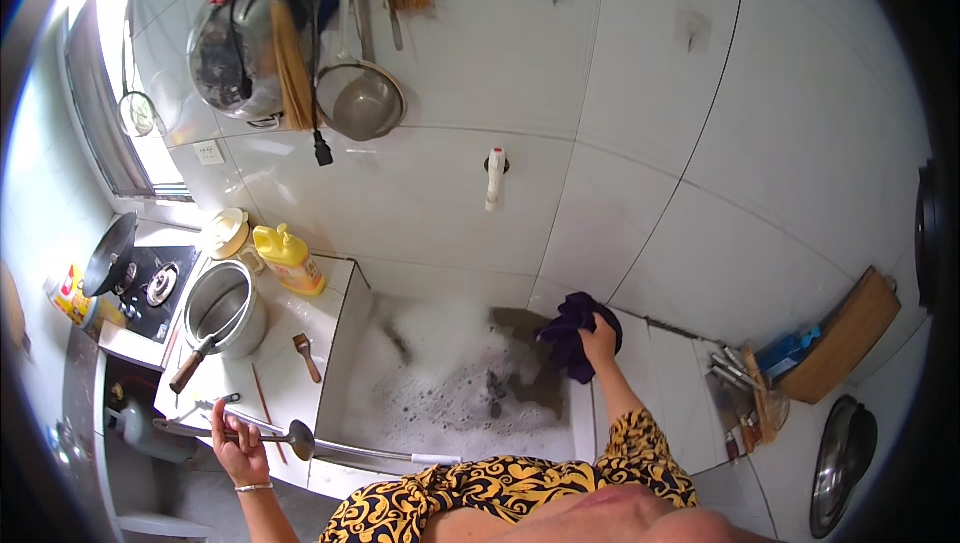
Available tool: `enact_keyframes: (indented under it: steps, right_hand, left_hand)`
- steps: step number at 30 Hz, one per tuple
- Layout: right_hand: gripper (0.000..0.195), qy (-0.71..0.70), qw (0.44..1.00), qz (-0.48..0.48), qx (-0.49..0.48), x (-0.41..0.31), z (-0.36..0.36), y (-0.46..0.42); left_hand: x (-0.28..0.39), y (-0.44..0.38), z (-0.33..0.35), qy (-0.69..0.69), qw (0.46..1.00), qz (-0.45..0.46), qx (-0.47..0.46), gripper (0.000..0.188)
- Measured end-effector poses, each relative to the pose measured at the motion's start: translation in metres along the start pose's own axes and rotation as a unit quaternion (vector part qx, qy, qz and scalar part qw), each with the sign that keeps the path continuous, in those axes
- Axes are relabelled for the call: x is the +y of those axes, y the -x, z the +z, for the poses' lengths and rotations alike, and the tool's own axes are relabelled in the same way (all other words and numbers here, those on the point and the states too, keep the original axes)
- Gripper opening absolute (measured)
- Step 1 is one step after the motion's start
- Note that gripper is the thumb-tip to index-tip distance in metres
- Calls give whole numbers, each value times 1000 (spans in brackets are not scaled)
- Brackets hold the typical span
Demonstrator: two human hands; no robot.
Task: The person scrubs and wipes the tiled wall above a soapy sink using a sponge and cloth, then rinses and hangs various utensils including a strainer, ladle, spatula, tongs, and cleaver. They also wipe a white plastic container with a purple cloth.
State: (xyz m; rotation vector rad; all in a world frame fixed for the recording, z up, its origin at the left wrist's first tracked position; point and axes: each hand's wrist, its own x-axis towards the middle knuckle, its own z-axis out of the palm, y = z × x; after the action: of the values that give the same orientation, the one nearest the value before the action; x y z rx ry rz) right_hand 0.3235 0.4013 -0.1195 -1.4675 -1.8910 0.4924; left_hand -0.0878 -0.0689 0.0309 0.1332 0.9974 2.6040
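Observation:
My left hand holds a metal ladle by its handle, above the front edge of the counter at left. The ladle's bowl points right, towards the sink. In my right hand is a bunched dark purple cloth, at the right rim of the sink. The tiled sink between my hands holds water covered with white suds; darker water shows through at the right. Near my left hand, a metal rod with a white end runs along the sink's front edge.
On the left counter stand a metal pot, a yellow jug and a brush. A gas stove lies beyond. A white tap juts from the wall. Right are knives, a cutting board and metal basins.

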Motion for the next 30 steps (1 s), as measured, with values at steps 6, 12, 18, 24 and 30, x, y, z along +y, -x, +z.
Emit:
enact_keyframes:
  steps: [6, 12, 18, 24, 30]
  right_hand:
    - [32, -159, 984, -21, 79, -52, -40, 30]
    - [30, -266, 960, -24, 82, -124, -73, 67]
    - [28, -405, 910, -48, 75, -166, -95, 68]
    - [30, -363, 927, -84, 28, -192, -88, 89]
    - [30, -344, 937, -52, -34, -208, -58, 98]
  left_hand:
    - [-11, 2, 25, -12, 997, -23, -78, 31]
    - [0, 11, 18, 9, 997, -4, -75, 30]
    - [5, 15, 3, 39, 996, 2, -86, 30]
    - [11, 17, -10, 68, 994, 1, -86, 31]
    - [24, 21, -21, 69, 993, 3, -95, 32]
